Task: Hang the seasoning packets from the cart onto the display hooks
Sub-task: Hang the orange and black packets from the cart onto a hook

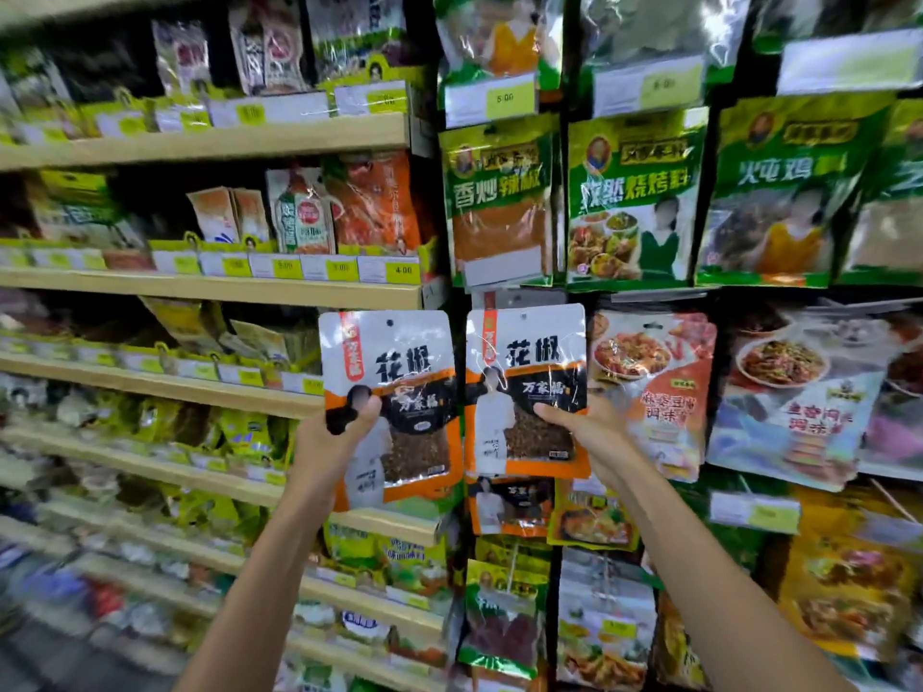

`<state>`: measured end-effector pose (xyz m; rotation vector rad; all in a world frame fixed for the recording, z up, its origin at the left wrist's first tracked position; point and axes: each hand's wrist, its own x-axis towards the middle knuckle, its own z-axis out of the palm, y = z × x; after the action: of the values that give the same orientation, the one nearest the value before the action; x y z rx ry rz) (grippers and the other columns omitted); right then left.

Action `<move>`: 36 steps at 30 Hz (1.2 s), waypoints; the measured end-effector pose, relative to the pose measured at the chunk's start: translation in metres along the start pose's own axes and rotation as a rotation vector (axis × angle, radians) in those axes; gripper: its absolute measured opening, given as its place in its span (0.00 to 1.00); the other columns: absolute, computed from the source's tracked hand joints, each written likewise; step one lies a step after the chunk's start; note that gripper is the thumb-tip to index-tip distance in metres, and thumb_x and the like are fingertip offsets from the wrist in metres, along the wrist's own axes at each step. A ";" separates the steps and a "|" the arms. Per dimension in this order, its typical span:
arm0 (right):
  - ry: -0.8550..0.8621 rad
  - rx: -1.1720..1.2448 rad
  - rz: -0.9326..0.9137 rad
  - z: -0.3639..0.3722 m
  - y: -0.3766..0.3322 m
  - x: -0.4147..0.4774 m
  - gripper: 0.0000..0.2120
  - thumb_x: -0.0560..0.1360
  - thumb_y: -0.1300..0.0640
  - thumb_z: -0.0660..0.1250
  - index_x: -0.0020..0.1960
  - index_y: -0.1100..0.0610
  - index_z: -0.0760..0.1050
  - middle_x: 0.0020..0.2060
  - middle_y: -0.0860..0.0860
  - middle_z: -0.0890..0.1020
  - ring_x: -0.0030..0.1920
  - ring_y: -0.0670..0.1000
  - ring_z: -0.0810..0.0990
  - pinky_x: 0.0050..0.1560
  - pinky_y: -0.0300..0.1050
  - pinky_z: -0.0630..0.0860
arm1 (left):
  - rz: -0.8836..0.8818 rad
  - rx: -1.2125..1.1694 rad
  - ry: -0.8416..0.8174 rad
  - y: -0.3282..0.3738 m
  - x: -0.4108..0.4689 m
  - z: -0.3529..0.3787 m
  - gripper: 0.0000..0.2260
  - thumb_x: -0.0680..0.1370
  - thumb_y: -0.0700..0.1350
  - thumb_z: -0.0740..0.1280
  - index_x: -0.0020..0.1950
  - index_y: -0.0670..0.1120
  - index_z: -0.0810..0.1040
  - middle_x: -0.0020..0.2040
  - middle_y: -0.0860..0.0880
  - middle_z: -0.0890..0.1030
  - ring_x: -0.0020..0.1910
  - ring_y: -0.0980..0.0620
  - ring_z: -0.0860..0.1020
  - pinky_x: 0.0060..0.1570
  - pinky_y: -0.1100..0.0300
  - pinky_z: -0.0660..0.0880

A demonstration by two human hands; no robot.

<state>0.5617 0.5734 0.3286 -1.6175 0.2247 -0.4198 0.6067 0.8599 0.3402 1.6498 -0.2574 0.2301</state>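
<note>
left hand (334, 437): raised, pinching one packet. Thumb is curled over the packet front; the other fingers are behind it, out of sight.
left packet (394, 382): white/orange/black pouch with a clear window, upright with a slight tilt. Held by its lower left part, so most of it stands above and right of the left hand. Hang hole at the top is free, no hook through it. It sits in front of a shelf edge, just left of the hook panel.
right hand (587, 427): raised, gripping a second packet. Thumb lies flat on the front, the fingers behind are hidden.
right packet (524, 387): same design, upright, held at its lower right part, extending up and left of the right hand. Top edge is level with the hook row; cannot tell if a hook is through the hole.
between the hands: the two packets sit side by side with a narrow gap, closest at the lower corners.
below right hand: hanging packet (509, 506) of the same design, top part covered by the right packet.
right of right hand: orange pouch (654, 392) with a dish photo, hanging, just beside the right packet.
above both hands: row of green pouches (634, 202), with yellow price tags (504, 99) higher up.
left of left hand: wooden shelves (210, 287) stocked with packets and yellow labels, blurred.
</note>
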 end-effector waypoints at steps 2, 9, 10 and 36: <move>-0.008 0.008 -0.002 0.002 0.000 0.022 0.17 0.70 0.56 0.75 0.57 0.54 0.76 0.55 0.51 0.82 0.54 0.49 0.80 0.57 0.48 0.76 | 0.000 -0.007 -0.003 -0.004 0.012 0.006 0.23 0.74 0.53 0.69 0.30 0.44 0.61 0.20 0.57 0.62 0.23 0.58 0.62 0.32 0.56 0.60; 0.012 0.035 -0.038 0.010 0.009 0.058 0.19 0.70 0.57 0.75 0.59 0.55 0.76 0.57 0.53 0.82 0.50 0.44 0.83 0.46 0.38 0.79 | 0.004 0.013 -0.004 -0.022 0.039 0.020 0.19 0.74 0.52 0.69 0.30 0.49 0.64 0.21 0.58 0.64 0.29 0.52 0.62 0.34 0.54 0.61; 0.008 0.037 -0.029 0.011 0.011 0.060 0.18 0.70 0.57 0.75 0.58 0.55 0.76 0.57 0.53 0.82 0.48 0.43 0.83 0.43 0.36 0.79 | 0.005 -0.004 -0.014 -0.024 0.043 0.021 0.18 0.74 0.52 0.70 0.31 0.47 0.66 0.23 0.59 0.66 0.31 0.51 0.64 0.35 0.53 0.63; 0.527 -0.309 -0.144 0.048 0.029 0.044 0.20 0.80 0.48 0.61 0.65 0.60 0.67 0.56 0.51 0.75 0.60 0.53 0.74 0.56 0.42 0.72 | 0.052 -0.126 -0.433 -0.047 0.100 0.066 0.20 0.73 0.51 0.70 0.28 0.49 0.64 0.25 0.57 0.64 0.26 0.58 0.65 0.33 0.62 0.62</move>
<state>0.6243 0.5971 0.3036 -1.8049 0.5955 -0.9600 0.7156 0.7948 0.3194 1.5552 -0.6296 -0.1075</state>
